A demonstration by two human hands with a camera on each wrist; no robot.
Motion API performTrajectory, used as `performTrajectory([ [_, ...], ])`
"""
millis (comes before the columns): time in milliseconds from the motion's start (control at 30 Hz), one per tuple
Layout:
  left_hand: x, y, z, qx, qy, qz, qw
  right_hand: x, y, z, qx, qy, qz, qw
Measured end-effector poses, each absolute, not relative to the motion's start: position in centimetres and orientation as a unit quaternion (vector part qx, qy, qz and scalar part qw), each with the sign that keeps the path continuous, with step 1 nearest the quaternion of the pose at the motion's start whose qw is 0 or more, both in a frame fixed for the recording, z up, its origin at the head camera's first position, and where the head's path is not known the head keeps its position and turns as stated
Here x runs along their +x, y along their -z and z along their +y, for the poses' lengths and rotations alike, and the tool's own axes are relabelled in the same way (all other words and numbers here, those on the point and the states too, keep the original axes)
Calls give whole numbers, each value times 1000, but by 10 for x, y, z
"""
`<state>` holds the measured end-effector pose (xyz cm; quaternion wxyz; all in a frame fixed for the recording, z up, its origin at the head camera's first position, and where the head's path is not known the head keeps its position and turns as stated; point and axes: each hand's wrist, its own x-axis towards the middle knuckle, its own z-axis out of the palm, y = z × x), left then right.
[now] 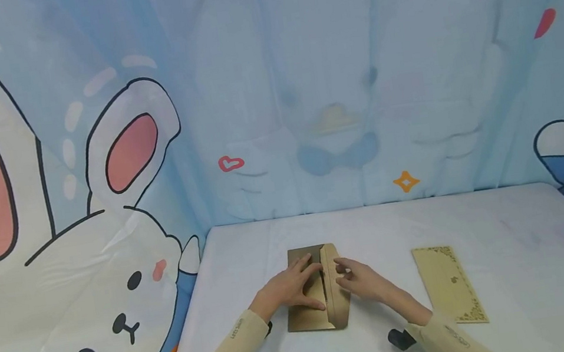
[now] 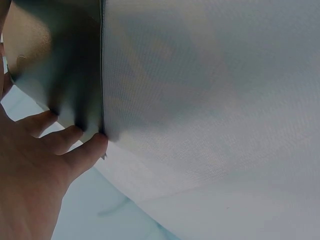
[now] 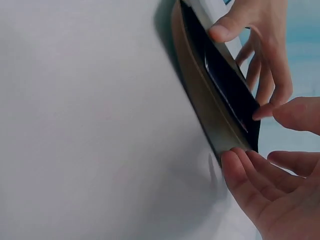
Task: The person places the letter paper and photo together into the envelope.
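A gold-brown envelope (image 1: 308, 318) lies on the white table with its long flap (image 1: 338, 305) toward the right. My left hand (image 1: 296, 286) rests on the envelope's body, fingers spread; the left wrist view has its fingertips along the edge of the shiny surface (image 2: 75, 95). In the right wrist view the envelope's dark mouth (image 3: 225, 75) gapes beside the raised flap. My right hand (image 1: 362, 279) touches the outer side of the flap with its fingertips (image 3: 232, 160), the thumb standing apart from it.
To the right of the envelope lies a pale gold card (image 1: 443, 285) with an ornate printed border. A printed curtain (image 1: 270, 82) with cartoon figures hangs behind the white table (image 1: 374, 229) and along its left side. A black wrist device (image 1: 401, 338) sits by my right sleeve.
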<state>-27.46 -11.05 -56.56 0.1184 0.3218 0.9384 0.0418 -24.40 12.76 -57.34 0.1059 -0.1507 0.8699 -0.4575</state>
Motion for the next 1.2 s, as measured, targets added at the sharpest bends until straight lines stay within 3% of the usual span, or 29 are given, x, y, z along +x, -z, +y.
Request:
performTrajectory([
  [700, -275, 566, -112, 331, -51, 935, 117, -214, 571, 187, -161, 331, 930, -21],
  [1200, -276, 566, -111, 335, -56, 933, 119, -206, 573, 227, -128, 312, 940, -39],
])
